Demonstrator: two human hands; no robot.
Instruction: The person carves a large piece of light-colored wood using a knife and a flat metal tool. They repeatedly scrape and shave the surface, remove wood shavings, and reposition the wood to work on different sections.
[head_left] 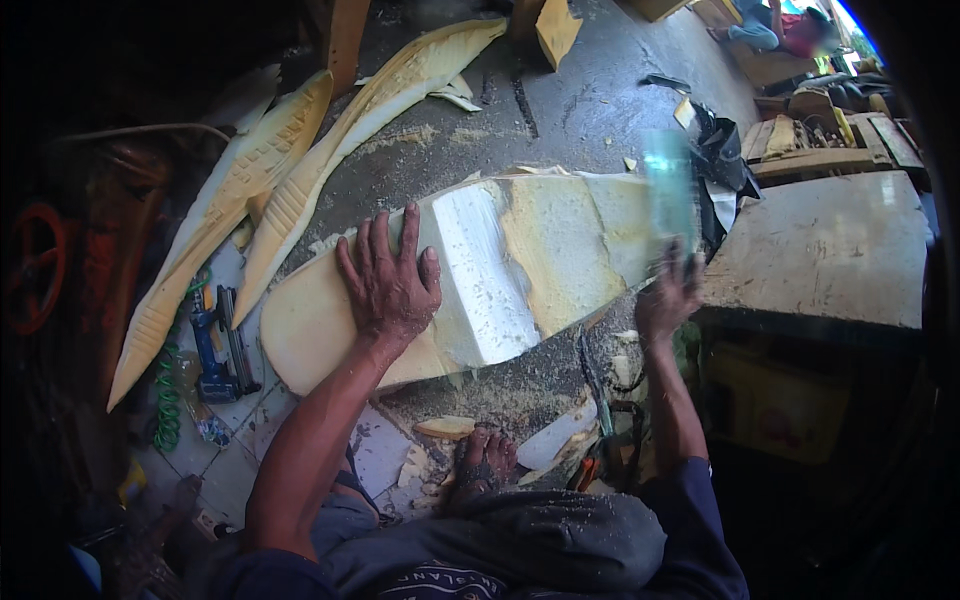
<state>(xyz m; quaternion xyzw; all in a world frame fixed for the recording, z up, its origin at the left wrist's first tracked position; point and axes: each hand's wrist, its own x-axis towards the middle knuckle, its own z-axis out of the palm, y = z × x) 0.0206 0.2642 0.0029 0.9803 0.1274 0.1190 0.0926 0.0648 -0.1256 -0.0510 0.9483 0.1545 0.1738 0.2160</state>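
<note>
A long foam piece [560,255] lies crosswise before me, yellowish with a white band across it and a rounded left end. My left hand [390,280] rests on it left of the white band, fingers spread and flat. At the foam's right end is my right hand [670,290], blurred by motion. From its fingers a flat teal thing [668,185] stretches away over the foam's end; blur hides its exact kind. The right fingers seem to be closed on its near end.
Two long curved foam pieces [400,85] [230,200] lie at left, near a blue air nailer [215,360] and a green coiled hose [167,400]. A pale board [830,250] stands right. Foam scraps and dust litter the floor around my foot [487,455]. Another person [790,30] sits far right.
</note>
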